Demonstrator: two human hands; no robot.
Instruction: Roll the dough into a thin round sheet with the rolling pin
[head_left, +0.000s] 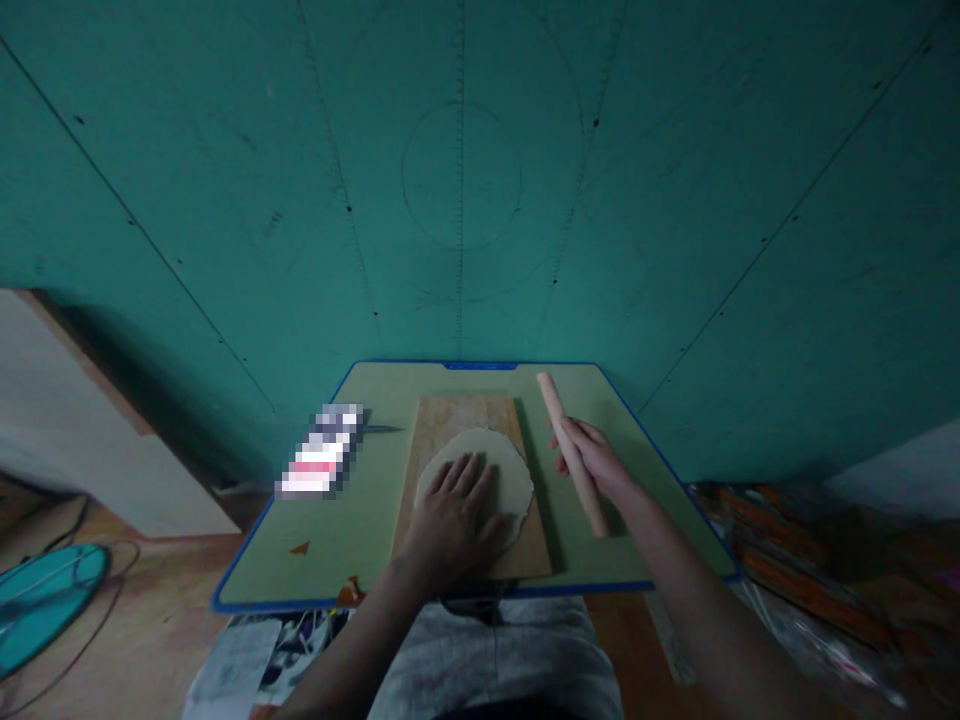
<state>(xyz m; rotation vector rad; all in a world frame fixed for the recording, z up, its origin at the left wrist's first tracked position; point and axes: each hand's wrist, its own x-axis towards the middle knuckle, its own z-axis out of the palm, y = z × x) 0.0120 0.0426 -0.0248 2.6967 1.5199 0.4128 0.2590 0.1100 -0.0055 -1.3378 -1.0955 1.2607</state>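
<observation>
A flat, roughly round sheet of dough (514,480) lies on a wooden board (469,410) at the middle of the small table. My left hand (454,515) rests palm down on the dough, its fingers stretched out over the left and middle part. To the right of the board, my right hand (589,455) is wrapped around a wooden rolling pin (553,400). The pin slants from upper left to lower right, off the dough. The palm side of my left hand is hidden.
The table (382,390) has a blue rim and stands against a green wall (465,200). Left of the board are a pixelated packet (322,450), a thin pointed thing (382,429) and a small orange-brown piece (300,548). A pale panel (97,430) leans at the left.
</observation>
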